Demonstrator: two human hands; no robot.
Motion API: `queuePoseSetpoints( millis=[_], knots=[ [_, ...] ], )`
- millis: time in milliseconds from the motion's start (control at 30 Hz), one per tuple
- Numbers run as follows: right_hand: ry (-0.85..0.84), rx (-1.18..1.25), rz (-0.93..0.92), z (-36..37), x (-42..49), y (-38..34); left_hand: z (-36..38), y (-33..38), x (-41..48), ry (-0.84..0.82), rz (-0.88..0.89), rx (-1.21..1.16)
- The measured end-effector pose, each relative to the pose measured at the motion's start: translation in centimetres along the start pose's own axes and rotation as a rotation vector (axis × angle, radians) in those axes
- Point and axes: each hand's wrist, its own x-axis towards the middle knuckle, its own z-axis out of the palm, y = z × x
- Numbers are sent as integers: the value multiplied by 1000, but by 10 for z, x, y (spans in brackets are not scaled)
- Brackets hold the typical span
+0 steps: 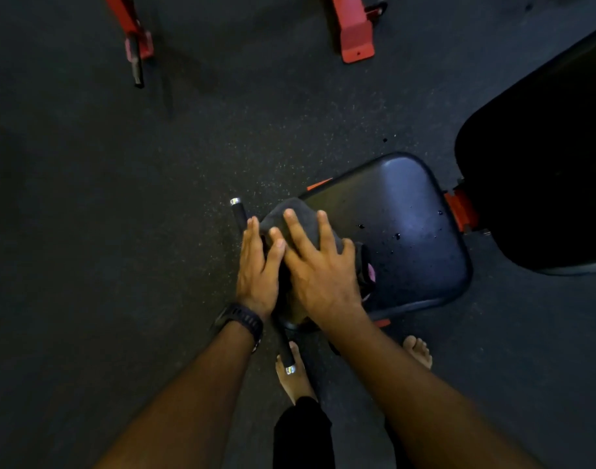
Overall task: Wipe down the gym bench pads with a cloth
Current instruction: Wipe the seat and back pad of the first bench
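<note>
The right hand lies flat with its fingers spread and straight, pressing on top of a dark grey cloth. The left hand is just beside it, fingers straight and held together, resting against the cloth's left edge; neither hand curls round the cloth. A dark watch sits on the left wrist.

The cloth is bunched on the near-left corner of the seat pad, a dark, glossy surface with a few droplets scattered to the right of the hands. A black handle bar with shiny end caps runs under the hands, beside the pad's left edge. A red frame joins the seat pad to the larger back pad on the right.

Two bare feet stand on the speckled dark floor near the pad. At the far edge stand red equipment feet.
</note>
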Motion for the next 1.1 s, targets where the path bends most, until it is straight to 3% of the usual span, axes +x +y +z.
queuePoseSetpoints(
  millis=[100, 200, 433, 633, 733, 933, 1000, 1100],
  knots=[
    [119, 58, 205, 14, -47, -8, 0, -2, -3, 14, -2, -70],
    [73, -29, 73, 27, -70, -32, -5, -6, -11, -37, -31, -129],
    [-58, -144, -88, 4, 30, -9, -4, -15, -14, -33, -29, -251],
    [141, -32, 252, 14, -44, -4, -4, -13, -12, -57, 12, -108],
    [113, -59, 92, 33, -77, -35, -3, -14, -12, -51, 23, -126],
    [65, -137, -117, 14, 18, -25, -3, -20, -4, -7, -9, -365],
    [-2, -123, -18, 4, 28, -5, -1, -19, -6, 0, -9, -263],
    [115, -44, 285, -2, 1, 15, 3, -16, -8, -7, 11, -136]
  ],
)
